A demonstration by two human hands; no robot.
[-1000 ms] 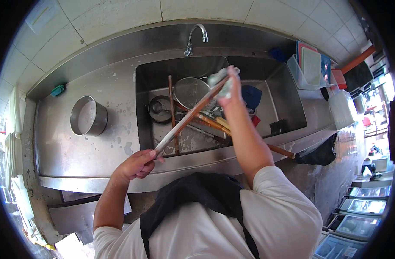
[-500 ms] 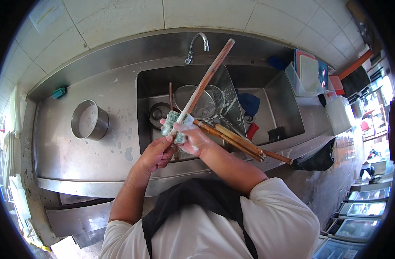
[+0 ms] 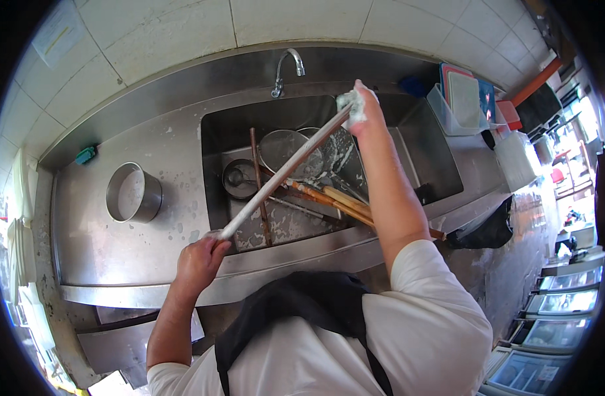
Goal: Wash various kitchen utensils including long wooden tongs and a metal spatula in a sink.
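A long wooden stick [image 3: 276, 179], whitened with suds along much of its length, slants across the left sink basin [image 3: 213, 132]. My left hand [image 3: 201, 263] is closed round its lower end, by the counter's front edge. At the upper end, my right hand [image 3: 368, 117] presses a foam-covered sponge [image 3: 351, 104] against the stick; suds hide part of its fingers. Below the stick, round mesh strainers [image 3: 283, 150] and a small dark pan [image 3: 239, 179] lie in the basin. Several wooden handles [image 3: 342, 206] lean over the basin's front edge, partly behind my right forearm.
A curved faucet [image 3: 289, 69] rises behind the left basin. On the left counter stand a round metal pot [image 3: 150, 195] and a green scrubber [image 3: 86, 155]. A clear plastic bin [image 3: 451, 119] with coloured boards stands beyond the right basin [image 3: 441, 168]. A black bag [image 3: 484, 228] hangs at the front right.
My right hand has slid the sponge up and right to the stick's far end. My left hand has moved down and left with the lower end, tilting the stick flatter.
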